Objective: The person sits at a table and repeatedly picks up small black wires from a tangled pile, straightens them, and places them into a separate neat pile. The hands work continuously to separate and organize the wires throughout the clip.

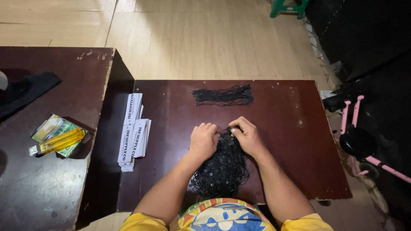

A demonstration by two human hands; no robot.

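left hand (203, 140) curled on string tangle (222, 164) | right hand (247, 136) pinching its strands

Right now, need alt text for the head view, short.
Seen from above, a person's left hand and right hand work at the top of a tangled heap of black strings on a dark brown table. A smaller black string bundle lies beyond, stacked white paper tags to the left, and a yellow lighter on a neighbouring table.

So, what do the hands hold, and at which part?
Both the left hand and right hand pinch the tangled pile of thin black strings at its far edge.
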